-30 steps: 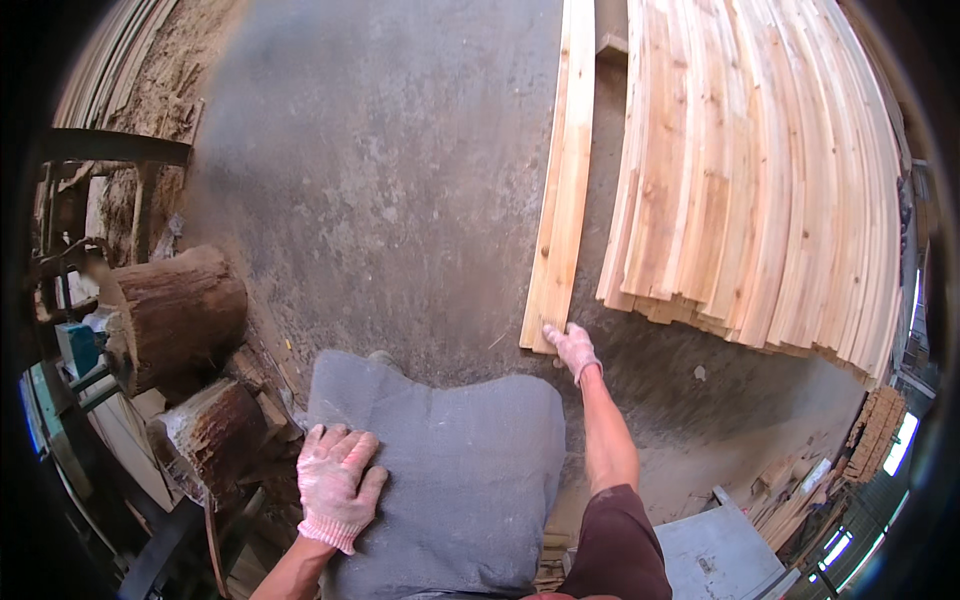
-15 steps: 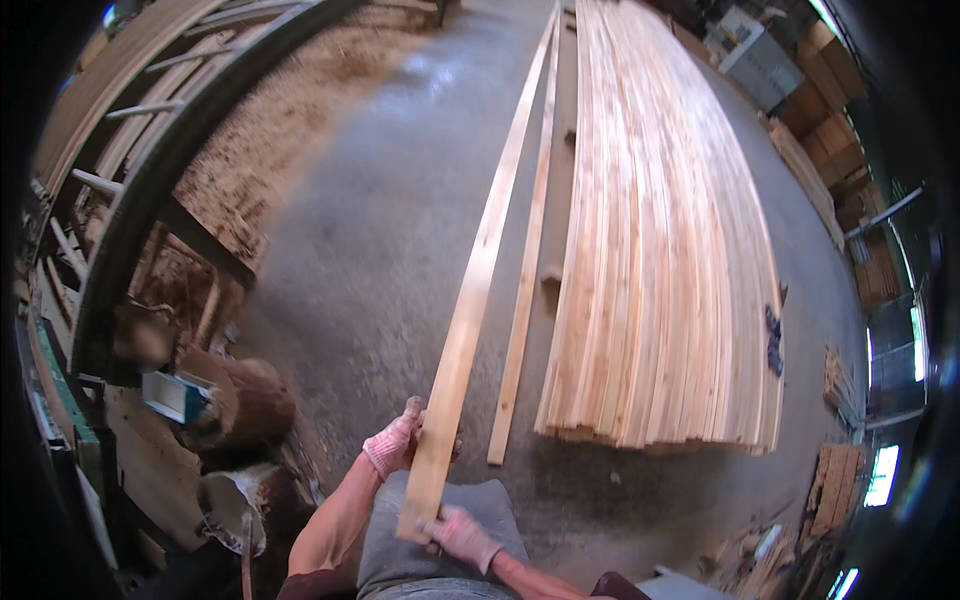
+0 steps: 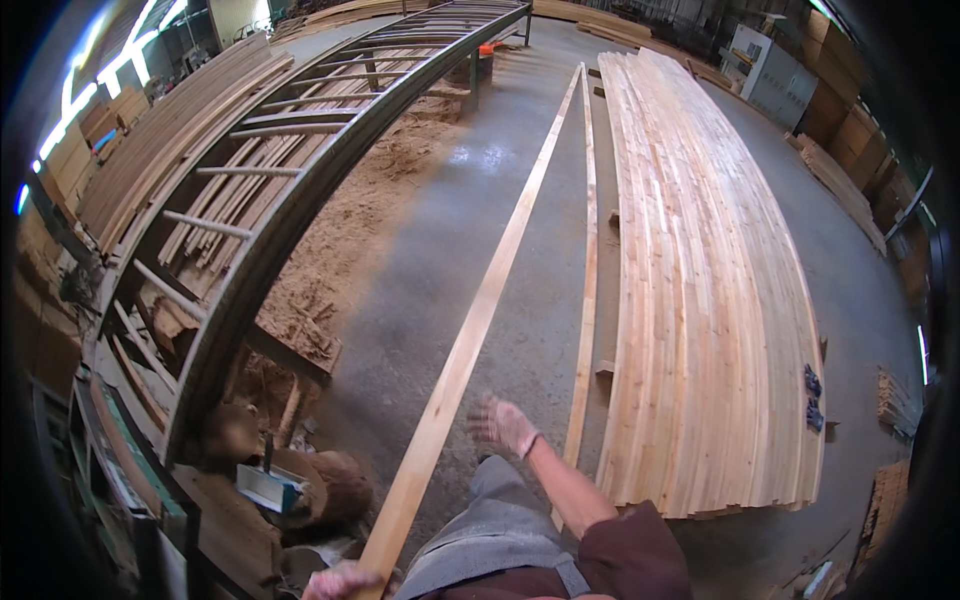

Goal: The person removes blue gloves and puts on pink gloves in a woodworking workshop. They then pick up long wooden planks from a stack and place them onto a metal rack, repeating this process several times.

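Observation:
A long, narrow wooden board [image 3: 450,390] runs from the lower edge far out over the floor. My left hand [image 3: 342,580], in a pinkish knit glove, is closed on the board's near end, partly cut off by the picture's edge. To the right of the board my right hand [image 3: 503,425], gloved too, hovers with fingers spread and nothing in it. A second thin wooden strip [image 3: 588,270] lies between that board and a wide stack of pale boards [image 3: 690,300] on the right.
A metal roller frame [image 3: 300,180] stretches along the left, with sawdust [image 3: 375,215] under and beside it. Near its closer end sit a log-like round block [image 3: 335,485] and a white-and-teal dustpan-like tool [image 3: 268,490]. Small dark blue items [image 3: 813,395] rest on the stack.
My right hand has let go of the board's near end and moved forward and right, opening. My left hand has come back to the near end. The view has tilted up and leftward.

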Motion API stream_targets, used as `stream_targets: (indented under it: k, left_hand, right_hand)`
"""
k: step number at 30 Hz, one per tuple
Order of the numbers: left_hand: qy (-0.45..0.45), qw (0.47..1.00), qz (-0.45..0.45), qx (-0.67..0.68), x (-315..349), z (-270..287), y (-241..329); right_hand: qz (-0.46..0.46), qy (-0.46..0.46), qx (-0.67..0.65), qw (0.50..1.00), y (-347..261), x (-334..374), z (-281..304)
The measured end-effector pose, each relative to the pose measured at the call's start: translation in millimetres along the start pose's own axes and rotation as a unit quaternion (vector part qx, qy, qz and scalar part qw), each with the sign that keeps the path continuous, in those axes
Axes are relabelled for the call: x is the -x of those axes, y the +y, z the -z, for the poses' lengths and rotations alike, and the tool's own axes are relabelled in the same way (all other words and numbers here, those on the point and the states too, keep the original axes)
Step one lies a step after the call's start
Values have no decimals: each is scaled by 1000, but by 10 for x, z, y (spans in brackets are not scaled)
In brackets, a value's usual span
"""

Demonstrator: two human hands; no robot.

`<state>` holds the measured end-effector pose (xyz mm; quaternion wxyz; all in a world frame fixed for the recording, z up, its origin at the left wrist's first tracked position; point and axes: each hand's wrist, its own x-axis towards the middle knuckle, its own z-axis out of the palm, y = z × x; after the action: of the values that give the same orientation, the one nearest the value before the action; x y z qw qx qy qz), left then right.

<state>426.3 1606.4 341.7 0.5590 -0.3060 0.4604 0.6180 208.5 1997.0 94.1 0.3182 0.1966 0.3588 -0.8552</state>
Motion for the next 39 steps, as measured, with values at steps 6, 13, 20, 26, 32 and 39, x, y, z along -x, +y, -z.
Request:
stream_targets:
  k: [6, 13, 20, 26, 32, 39]
  left_hand:
    - [63, 992, 79, 72, 304, 378, 645]
    - [119, 985, 23, 126, -982, 1326, 1910]
    - [-51, 968, -216, -115, -2424, 1006, 5639]
    - [54, 952, -176, -246, -2240, 918, 6539]
    - [289, 797, -134, -514, -1676, 1109, 6472]
    - [384, 822, -59, -415, -1268, 1122, 5352]
  right_hand:
    - [112, 76, 22, 991, -1067, -1442, -295]
    - [-30, -145, -85, 985, -1252, -1733, -1087]
    - [-147, -292, 4, 945, -1256, -2678, -1897]
    - [-228, -263, 318, 882, -2319, -3200, -2211]
    - [-91, -16, -15, 996, -3512, -4435, -1113]
    - [42, 108, -134, 984, -5570, -5979, -1073]
